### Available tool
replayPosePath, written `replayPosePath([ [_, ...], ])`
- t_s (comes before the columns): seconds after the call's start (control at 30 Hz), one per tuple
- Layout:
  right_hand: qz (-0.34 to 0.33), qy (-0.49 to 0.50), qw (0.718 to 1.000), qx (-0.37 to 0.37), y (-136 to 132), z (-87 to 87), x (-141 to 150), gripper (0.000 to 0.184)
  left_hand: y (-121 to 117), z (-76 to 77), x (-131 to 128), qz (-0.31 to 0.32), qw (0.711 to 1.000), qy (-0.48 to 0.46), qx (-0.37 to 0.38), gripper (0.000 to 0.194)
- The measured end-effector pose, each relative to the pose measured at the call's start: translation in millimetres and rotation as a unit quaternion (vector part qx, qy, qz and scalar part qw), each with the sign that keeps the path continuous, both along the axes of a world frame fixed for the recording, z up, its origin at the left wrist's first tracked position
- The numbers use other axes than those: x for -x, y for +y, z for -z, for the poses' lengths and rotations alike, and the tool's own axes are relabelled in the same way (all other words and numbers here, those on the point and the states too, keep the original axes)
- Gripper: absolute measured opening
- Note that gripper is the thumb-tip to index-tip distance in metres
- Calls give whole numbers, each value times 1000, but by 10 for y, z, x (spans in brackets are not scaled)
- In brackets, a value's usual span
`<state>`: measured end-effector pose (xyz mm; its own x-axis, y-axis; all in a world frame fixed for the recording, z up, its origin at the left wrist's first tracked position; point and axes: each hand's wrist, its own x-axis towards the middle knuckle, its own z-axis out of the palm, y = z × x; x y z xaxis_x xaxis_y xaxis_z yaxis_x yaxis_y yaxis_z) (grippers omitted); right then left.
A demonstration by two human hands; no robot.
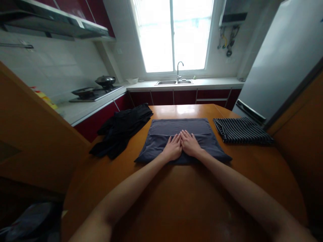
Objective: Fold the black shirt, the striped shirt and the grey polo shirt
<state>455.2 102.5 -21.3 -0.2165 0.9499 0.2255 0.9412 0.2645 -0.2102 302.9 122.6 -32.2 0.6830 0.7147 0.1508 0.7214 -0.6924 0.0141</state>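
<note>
A dark blue-grey cloth garment, partly folded, lies flat on the wooden table. Its near part is folded over, and the fold's edge runs across the middle. My left hand rests flat on this folded layer with its fingers stretched out. Beside it, touching at the fingertips, my right hand presses flat on the same cloth. Neither hand grips anything. The garment's exact kind cannot be made out.
Crumpled black clothing lies at the table's left. On the right is a folded black-and-white striped cloth. Behind the table are a counter with a sink and a stove with pans. A fridge stands at right.
</note>
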Motion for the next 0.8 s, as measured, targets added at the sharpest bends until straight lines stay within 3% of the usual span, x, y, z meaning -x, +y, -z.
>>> replayPosePath([
  [0.1,18,-4,1000,15,-59,151,62,61,-51,83,-26,-1,1000,6,-1,57],
  [0.23,66,-12,997,45,-79,194,-173,66,6,61,108,-39,999,-12,10,63],
  [0.37,128,-16,987,91,-128,212,-601,72,114,34,520,-123,992,-10,39,74],
  [0.57,183,-27,978,95,-250,300,-1166,71,256,6,1188,-198,977,3,77,74],
  [0.7,186,-25,982,13,-391,227,-1196,66,139,-71,1319,-209,976,-34,60,69],
  [0.8,132,-19,987,-88,-611,134,-1096,59,-101,-155,1410,-113,992,-59,8,65],
])
